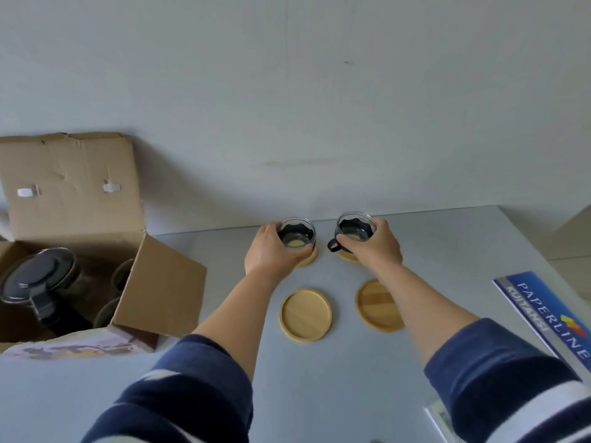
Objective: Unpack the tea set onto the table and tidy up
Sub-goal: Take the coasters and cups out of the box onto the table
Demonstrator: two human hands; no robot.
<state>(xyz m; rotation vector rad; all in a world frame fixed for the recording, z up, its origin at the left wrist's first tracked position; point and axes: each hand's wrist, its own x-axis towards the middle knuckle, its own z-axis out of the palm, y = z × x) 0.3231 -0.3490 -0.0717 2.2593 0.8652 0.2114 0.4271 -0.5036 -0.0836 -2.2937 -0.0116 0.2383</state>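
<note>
- My left hand [271, 251] has its fingers wrapped around a small clear glass cup with a black wavy band [295, 235], holding it on a round pale wooden coaster [309, 259] at the far edge of the grey worktop [319, 378].
- My right hand [374, 243] has its fingers clamped on a second glass cup with a black handle [353, 230]; the handle points left, toward the other cup. It is over another round wooden coaster [348, 257], though I cannot tell if it is fully seated.
- The two cups stand just beside each other, apart, near the pale wall [287, 91].
- Two bare round wooden coasters lie nearer me: the left bare coaster [305, 315] and the right bare coaster [377, 305], the latter partly under my right forearm.
- To my left an open brown cardboard box [96, 219] sits on the worktop, holding a glass teapot with a black lid [41, 282] and what look like more glass cups [121, 276].
- At the right edge lies a blue booklet printed PAPERLINE [550, 314].
</note>
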